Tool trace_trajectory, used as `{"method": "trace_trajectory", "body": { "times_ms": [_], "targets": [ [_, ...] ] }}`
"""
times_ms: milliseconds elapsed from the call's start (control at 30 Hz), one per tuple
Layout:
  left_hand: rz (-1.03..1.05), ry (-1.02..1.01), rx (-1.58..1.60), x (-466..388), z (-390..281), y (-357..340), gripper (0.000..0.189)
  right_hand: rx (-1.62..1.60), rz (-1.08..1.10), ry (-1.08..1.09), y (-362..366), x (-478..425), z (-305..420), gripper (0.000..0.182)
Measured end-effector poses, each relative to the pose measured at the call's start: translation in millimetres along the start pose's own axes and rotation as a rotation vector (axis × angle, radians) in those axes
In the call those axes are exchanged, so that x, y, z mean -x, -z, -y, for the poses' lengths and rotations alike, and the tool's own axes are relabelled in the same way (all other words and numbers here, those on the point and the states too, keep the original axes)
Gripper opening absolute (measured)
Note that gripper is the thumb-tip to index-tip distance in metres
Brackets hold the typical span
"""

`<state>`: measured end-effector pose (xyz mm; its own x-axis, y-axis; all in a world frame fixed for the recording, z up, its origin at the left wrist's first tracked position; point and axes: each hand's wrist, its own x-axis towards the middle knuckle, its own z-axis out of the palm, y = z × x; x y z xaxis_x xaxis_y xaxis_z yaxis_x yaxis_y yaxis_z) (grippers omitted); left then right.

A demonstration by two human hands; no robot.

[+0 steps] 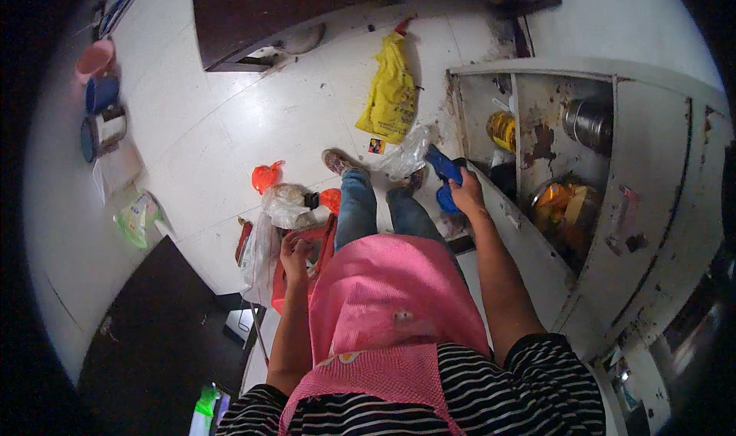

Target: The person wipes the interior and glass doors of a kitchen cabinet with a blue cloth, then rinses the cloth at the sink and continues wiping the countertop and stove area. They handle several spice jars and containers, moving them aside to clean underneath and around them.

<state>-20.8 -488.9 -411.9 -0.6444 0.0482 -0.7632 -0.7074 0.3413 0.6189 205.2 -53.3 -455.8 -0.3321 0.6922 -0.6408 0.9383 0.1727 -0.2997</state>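
My right hand (468,193) grips a blue item (445,168), perhaps cloth or plastic, beside the open cabinet; its exact kind is unclear. A crumpled clear plastic bag (409,153) lies just left of it, by my shoes. My left hand (295,255) is over a red plastic basket or crate (278,289), fingers partly curled; whether it touches anything is unclear. Near it are a whitish plastic bag (257,257), a filled clear bag (287,206) and a tied orange-red bag (266,177). A yellow bag (391,91) lies on the floor ahead.
At right, a worn white cabinet (529,65) holds a metal pot (589,124), a yellow container (501,130) and a bowl of orange packets (563,206). Dark furniture stands ahead (345,4) and at lower left (155,327). A pink bucket (95,62) and several containers line the left side.
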Motion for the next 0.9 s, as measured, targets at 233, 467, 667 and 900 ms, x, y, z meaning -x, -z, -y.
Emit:
{"method": "trace_trajectory", "body": {
  "times_ms": [233,467,667,900],
  "targets": [
    [0.066,-0.011,0.073,-16.6,-16.9,63.3,0.034,0.250,-0.025,-0.100,74.4,45.1,8.9,0.057],
    [0.086,-0.002,-0.043,-51.1,-111.7,128.9,0.042,0.204,-0.043,-0.177,86.4,65.7,35.7,0.059],
    [-0.071,0.073,-0.034,-49.7,-127.4,167.7,0.034,0.195,-0.110,-0.144,66.1,48.1,83.4,0.056],
    [-0.019,0.097,0.227,-13.0,-81.7,137.8,0.030,0.222,-0.056,-0.036,108.9,-8.3,93.6,0.057]
  ]
}}
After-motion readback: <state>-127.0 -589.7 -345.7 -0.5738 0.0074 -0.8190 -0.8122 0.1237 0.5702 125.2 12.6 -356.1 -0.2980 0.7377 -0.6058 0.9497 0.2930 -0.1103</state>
